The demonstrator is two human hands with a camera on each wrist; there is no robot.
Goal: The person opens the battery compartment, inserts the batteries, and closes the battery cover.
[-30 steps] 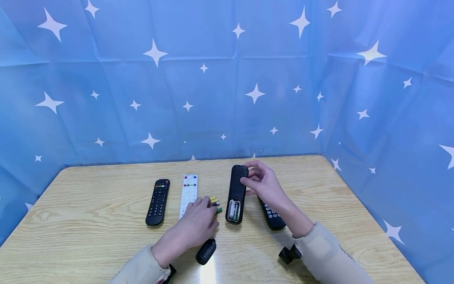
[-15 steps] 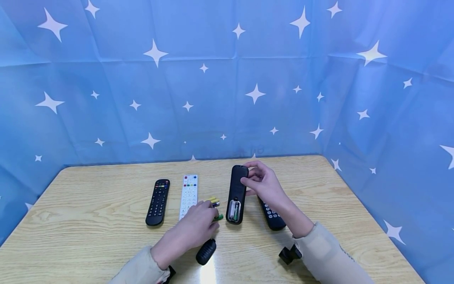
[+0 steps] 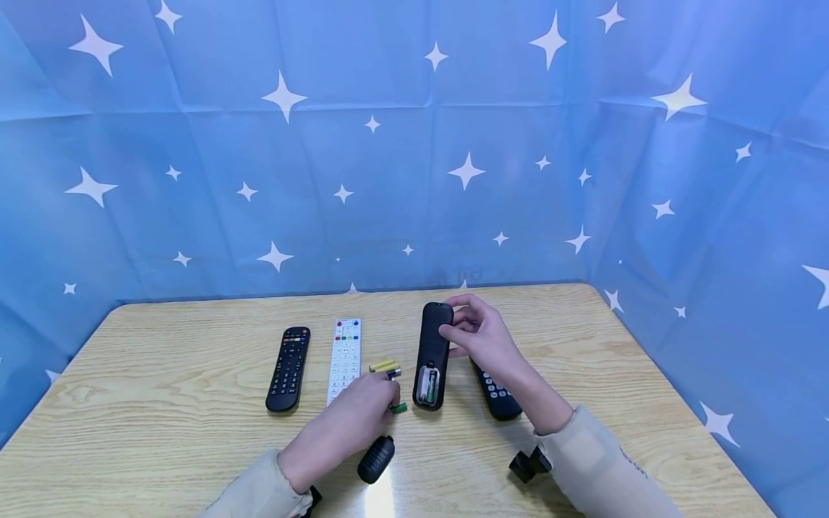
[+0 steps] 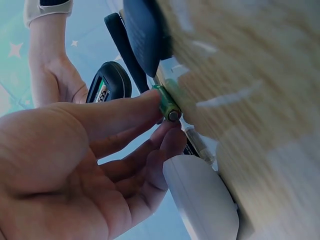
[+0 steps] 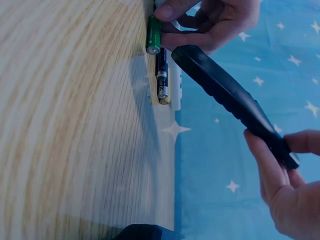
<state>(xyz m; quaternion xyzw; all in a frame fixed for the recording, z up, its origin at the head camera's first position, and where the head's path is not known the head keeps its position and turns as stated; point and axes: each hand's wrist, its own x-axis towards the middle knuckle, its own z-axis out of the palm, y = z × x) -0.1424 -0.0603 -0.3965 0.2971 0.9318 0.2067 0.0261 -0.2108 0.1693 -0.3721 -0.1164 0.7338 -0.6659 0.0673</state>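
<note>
My left hand (image 3: 352, 417) pinches a green battery (image 4: 168, 106) between thumb and fingers, low over the table. The battery's end pokes out past the fingertips in the head view. My right hand (image 3: 487, 338) grips a black remote control (image 3: 434, 338) by its upper end, back side toward me. Its battery compartment (image 3: 422, 383) is uncovered, and a green battery (image 3: 430, 388) lies in its right side. Just beyond the left fingers lie yellow batteries (image 3: 382, 365) and dark-wrapped batteries (image 5: 162, 86). A ribbed black battery cover (image 3: 376, 459) rests on the table nearer me.
A white remote (image 3: 345, 356), partly behind the left hand, and a black remote (image 3: 288, 370) lie to the left on the wooden table (image 3: 181, 388). Another black remote (image 3: 497, 396) lies partly under the right forearm. A blue star-patterned curtain (image 3: 388, 144) stands behind.
My left hand has drawn slightly toward me with the green battery, uncovering more of the yellow batteries. The right hand and its remote have stayed almost still.
</note>
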